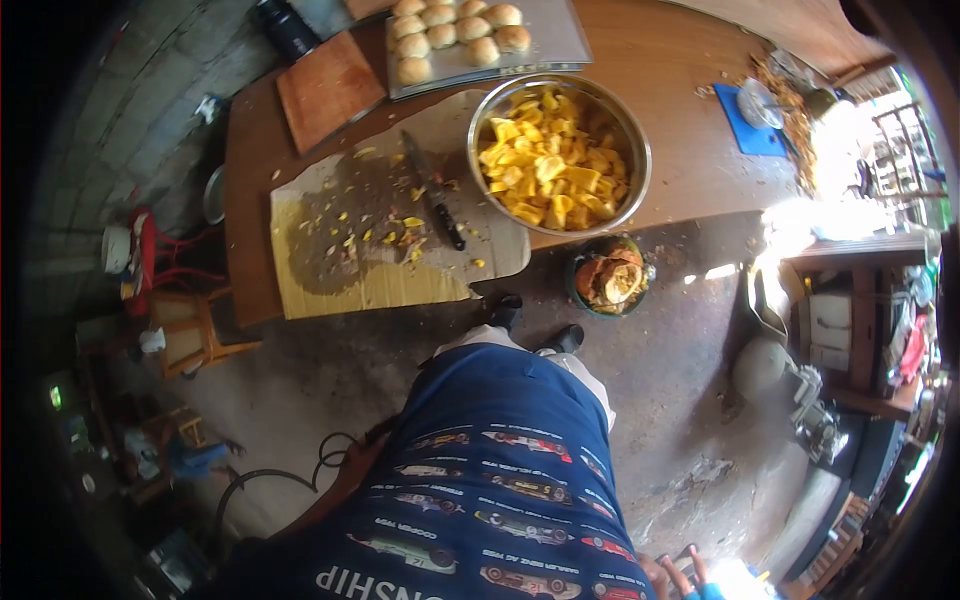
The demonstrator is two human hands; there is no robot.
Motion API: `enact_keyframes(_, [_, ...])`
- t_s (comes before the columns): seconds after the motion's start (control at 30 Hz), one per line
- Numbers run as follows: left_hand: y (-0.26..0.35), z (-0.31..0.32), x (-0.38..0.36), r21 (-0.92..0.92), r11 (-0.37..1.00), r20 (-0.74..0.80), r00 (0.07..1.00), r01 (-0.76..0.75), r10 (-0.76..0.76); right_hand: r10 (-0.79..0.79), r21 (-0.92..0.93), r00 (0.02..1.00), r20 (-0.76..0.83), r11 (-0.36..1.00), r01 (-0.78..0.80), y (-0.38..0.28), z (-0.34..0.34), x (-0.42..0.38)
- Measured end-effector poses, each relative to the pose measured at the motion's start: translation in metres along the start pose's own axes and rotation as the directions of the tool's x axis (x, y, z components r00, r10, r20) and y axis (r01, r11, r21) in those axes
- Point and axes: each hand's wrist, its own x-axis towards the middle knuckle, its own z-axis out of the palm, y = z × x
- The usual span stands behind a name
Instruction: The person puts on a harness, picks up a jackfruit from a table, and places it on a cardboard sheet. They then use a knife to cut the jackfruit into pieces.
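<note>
My left hand [362, 452] hangs in shadow beside the blue shirt, close to a black hose; its fingers are too dark to make out. At the bottom edge, my right hand [676, 572] is partly visible with fingers apart, near a small blue thing. A steel bowl [643, 178] of yellow cut pieces [550, 165] stands on the wooden table [680, 60]. Left of it, a black-handled knife [436, 195] lies on stained cardboard [390, 285] among yellow scraps. Bread rolls [441, 36] sit on a metal tray [560, 45].
A wooden board [328, 90] lies at the table's left. Below the bowl, a bucket of peels [612, 279] stands on the floor. A blue mat [748, 125] holds a clear container [760, 103]. A wooden stool [205, 335] and the black hose [265, 474] are at left.
</note>
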Motion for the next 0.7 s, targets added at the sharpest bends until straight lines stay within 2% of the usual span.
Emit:
enact_keyframes(0.07, [0.006,-0.003,-0.022,-0.043,0.999,-0.061,0.998,0.017,-0.019,-0.029,0.275,0.999,-0.028,0.961,0.035,-0.018,0.009,0.042])
enact_keyframes(0.1, [0.026,0.001,-0.028,-0.322,0.945,0.018,0.999,0.046,-0.043,-0.036,0.404,0.999,-0.041,0.913,0.05,-0.027,0.01,0.064])
enact_keyframes(0.13, [0.043,0.006,-0.032,-0.573,0.815,0.097,0.995,0.084,-0.034,-0.037,0.526,0.998,-0.053,0.848,0.06,-0.037,0.011,0.085])
enact_keyframes(0.17, [0.056,0.012,-0.035,-0.587,0.806,0.071,0.996,0.079,-0.046,-0.028,0.64,0.998,-0.062,0.766,0.061,-0.046,0.012,0.103])
enact_keyframes(0.23, [0.075,0.021,-0.036,-0.742,0.668,0.018,0.997,0.065,-0.077,0.007,0.827,0.997,-0.078,0.559,0.061,-0.063,0.009,0.136])
enact_keyframes(0.3, [0.074,0.022,-0.03,-0.73,0.683,-0.008,1.0,0.014,-0.029,0.054,0.949,0.995,-0.087,0.309,0.066,-0.082,0.006,0.17])
enact_keyframes(0.33, [0.077,0.024,-0.028,-0.708,0.705,-0.01,1.0,-0.027,0.028,0.041,0.948,0.997,-0.066,0.315,0.049,-0.094,-0.002,0.186])
enact_keyframes(0.37, [0.082,0.028,-0.028,-0.717,0.697,-0.027,0.999,-0.038,0.027,0.072,0.921,0.996,-0.045,0.39,0.013,-0.109,-0.011,0.199])
enact_keyframes(0.4, [0.093,0.035,-0.032,-0.641,0.763,-0.018,0.995,-0.085,0.097,0.105,0.887,0.994,-0.031,0.462,-0.021,-0.122,-0.019,0.213])
enact_keyframes(0.43, [0.101,0.04,-0.034,-0.557,0.82,0.003,0.986,-0.134,0.164,0.099,0.883,0.995,-0.023,0.469,-0.026,-0.131,-0.022,0.226])
enact_keyframes(0.47, [0.106,0.043,-0.033,-0.416,0.874,0.011,0.96,-0.251,0.281,0.189,0.855,0.981,-0.043,0.515,-0.062,-0.141,-0.022,0.24])
enact_keyframes(0.5, [0.114,0.049,-0.033,-0.422,0.87,0.007,0.959,-0.255,0.284,0.28,0.826,0.957,-0.072,0.554,-0.1,-0.149,-0.022,0.25])
enact_keyframes(0.57, [0.129,0.062,-0.032,-0.314,0.868,0.018,0.912,-0.385,0.411,0.288,0.803,0.949,-0.13,0.592,-0.07,-0.168,-0.017,0.272])
enact_keyframes(0.63, [0.135,0.07,-0.029,-0.293,0.872,0.042,0.906,-0.392,0.421,0.293,0.778,0.936,-0.194,0.627,-0.035,-0.173,-0.023,0.287])
enact_keyframes(0.7, [0.154,0.076,-0.036,-0.299,0.873,0.067,0.904,-0.386,0.422,0.308,0.818,0.926,-0.221,0.576,0.004,-0.165,-0.033,0.3])
